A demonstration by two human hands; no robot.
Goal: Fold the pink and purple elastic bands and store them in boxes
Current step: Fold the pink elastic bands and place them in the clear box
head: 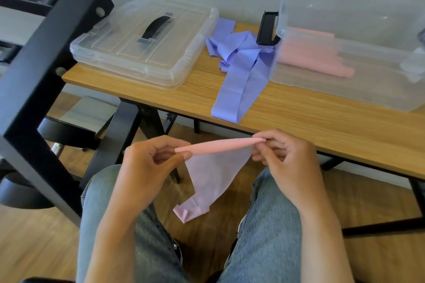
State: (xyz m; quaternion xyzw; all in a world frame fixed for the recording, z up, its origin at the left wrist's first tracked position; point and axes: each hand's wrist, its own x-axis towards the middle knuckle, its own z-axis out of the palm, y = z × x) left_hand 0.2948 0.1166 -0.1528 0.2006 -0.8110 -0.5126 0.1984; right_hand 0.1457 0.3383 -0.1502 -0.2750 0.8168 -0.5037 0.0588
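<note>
So the pink band (216,167) is off the desk (322,117) entirely, held up over the lap, just short of the desk's near edge. Its top edge is rolled or folded into a thick strip that runs pretty much side to side between the two hands, tilted a bit so the right end sits higher and closer to the desk. The left hand (147,165) pinches the left end between thumb and fingers (184,156), and the right hand (287,156) pinches the right end the same way, fingers curled around it. Both grips look narrow, just fingertip pinches.

Everything not yet rolled hangs straight down from that strip as a loose tail, ending in a crumpled bit between the knees. So my read is the next roll goes downward, away from the desk, and neither hand is really "nearer", they share the strip evenly.

The open box (345,80) sits on the desk beyond the right hand, already with pink rolls inside, so the right hand has the shorter trip when it's time to drop this in. The purple band (241,71) lies loose on the desk just left of that box, untouched. The lid (142,39) lies further left on the desk.
</note>
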